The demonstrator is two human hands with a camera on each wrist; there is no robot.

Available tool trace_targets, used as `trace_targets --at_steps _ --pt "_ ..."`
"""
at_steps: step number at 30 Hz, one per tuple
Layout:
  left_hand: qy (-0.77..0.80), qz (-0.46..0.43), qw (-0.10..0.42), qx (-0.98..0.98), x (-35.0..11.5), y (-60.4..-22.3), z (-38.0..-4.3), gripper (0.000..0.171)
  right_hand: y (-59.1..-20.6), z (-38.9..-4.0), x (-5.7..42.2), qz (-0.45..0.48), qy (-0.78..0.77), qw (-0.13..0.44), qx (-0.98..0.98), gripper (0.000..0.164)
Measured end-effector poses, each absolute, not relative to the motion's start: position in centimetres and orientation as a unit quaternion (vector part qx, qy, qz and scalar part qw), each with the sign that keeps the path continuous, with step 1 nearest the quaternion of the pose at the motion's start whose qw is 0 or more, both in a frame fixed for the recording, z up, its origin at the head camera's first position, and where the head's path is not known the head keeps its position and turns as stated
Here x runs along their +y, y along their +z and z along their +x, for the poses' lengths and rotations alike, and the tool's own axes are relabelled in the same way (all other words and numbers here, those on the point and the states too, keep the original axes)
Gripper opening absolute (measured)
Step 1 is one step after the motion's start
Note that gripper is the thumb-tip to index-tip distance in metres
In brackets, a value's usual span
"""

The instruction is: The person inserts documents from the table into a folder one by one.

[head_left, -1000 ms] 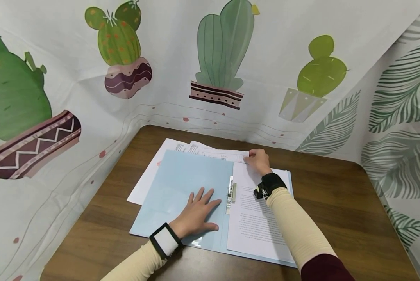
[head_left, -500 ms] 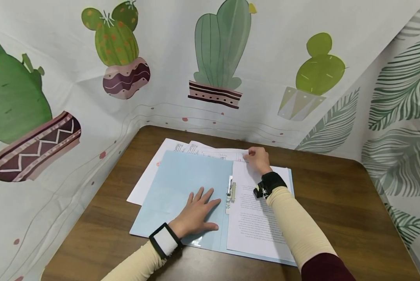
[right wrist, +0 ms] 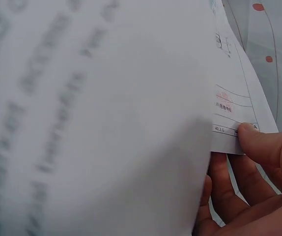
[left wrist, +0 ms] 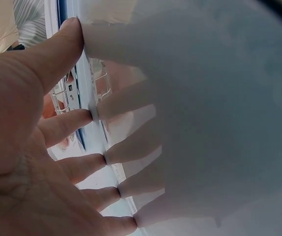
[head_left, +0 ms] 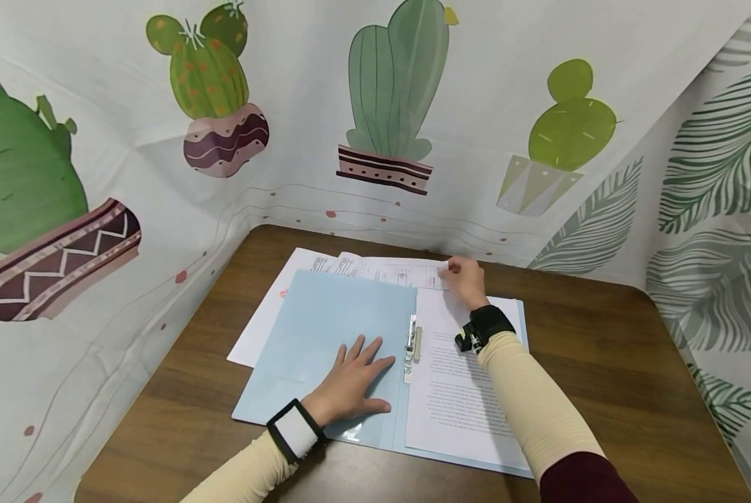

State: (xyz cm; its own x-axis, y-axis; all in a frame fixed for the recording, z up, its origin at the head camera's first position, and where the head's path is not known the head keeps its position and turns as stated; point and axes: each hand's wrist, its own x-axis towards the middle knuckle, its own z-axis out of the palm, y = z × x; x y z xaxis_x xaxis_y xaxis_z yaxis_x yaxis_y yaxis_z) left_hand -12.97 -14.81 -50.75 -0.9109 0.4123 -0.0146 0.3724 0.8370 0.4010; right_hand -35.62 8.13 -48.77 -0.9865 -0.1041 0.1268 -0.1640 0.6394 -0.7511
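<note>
A light blue folder lies spread on the table, with a stack of printed sheets on its right side and a metal clip at the spine. My left hand rests on the folder's left cover with its fingers spread; the left wrist view shows the fingertips against the glossy cover. Beyond the folder's top edge, my right hand pinches the corner of a sheet of paper bearing a drawing and red print. In the right wrist view the thumb lies on that sheet, fingers beneath.
More loose printed sheets stick out from under the folder at the left and top. The brown wooden table extends to the right. A white cloth with cactus prints hangs right behind the table's far edge.
My right hand has shifted slightly away from me, drawing the pinched sheet a little farther out beyond the folder's top edge. My left hand has stayed in place.
</note>
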Motion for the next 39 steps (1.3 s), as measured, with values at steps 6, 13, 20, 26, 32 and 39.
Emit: trace_targets --at_steps 6,13,20,26,32,39 --pt "0.199 0.205 0.054 0.957 -14.6 -51.0 -13.0 0.081 -47.9 -35.6 8.2 0.062 0.424 0.046 -0.902 0.016" --pt "0.201 0.205 0.056 0.956 -14.5 -50.9 -13.1 0.082 -47.0 -35.6 8.2 0.070 0.440 0.068 -0.893 0.019" --pt "0.201 0.205 0.058 0.956 -14.4 -50.9 -13.2 0.082 -46.1 -35.6 8.2 0.089 0.449 0.086 -0.885 0.019" --pt "0.203 0.206 0.058 0.956 -14.4 -51.0 -13.2 0.083 -45.2 -35.5 8.0 0.120 0.450 0.141 -0.874 0.019" --pt "0.204 0.210 0.057 0.955 -14.5 -51.0 -13.1 0.082 -44.0 -35.3 8.0 0.133 0.452 0.197 -0.860 0.017" --pt "0.213 0.218 0.053 0.951 -14.7 -50.9 -12.9 0.081 -43.1 -35.6 8.3 0.160 0.458 0.266 -0.833 0.009"
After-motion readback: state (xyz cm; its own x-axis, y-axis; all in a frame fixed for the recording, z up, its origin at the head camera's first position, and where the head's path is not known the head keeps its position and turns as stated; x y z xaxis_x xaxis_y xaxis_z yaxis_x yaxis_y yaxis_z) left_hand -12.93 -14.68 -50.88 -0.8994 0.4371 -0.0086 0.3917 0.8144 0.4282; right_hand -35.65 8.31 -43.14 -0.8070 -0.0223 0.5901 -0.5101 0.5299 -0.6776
